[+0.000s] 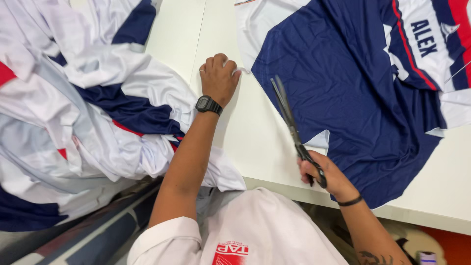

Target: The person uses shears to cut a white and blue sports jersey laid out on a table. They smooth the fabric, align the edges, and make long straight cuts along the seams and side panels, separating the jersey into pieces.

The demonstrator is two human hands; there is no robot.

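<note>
Your left hand [219, 76] is curled into a loose fist on the white table [255, 132], with the fingers folded under and pinching a small white corner of the fabric [241, 70] at the knuckles. A black wristwatch [208, 104] sits on that wrist, and a ring shows on one finger.

Your right hand [326, 175] is closed around the black handles of a pair of scissors [290, 120], nearer to you and to the right of the left hand. The blades point away from you and slightly left, and they look nearly shut; the tips lie just at the left edge of the navy and white jersey panel [353, 88]. A dark band circles the right wrist.

That panel lies flat on the table, spreading from between your hands out to the far right, where it carries red and white stripes. The right hand rests on its near edge, and the left hand holds its far left corner.

To the left of your left arm, a heap of white, navy and red cloth [88, 108] spills over the table edge.
</note>
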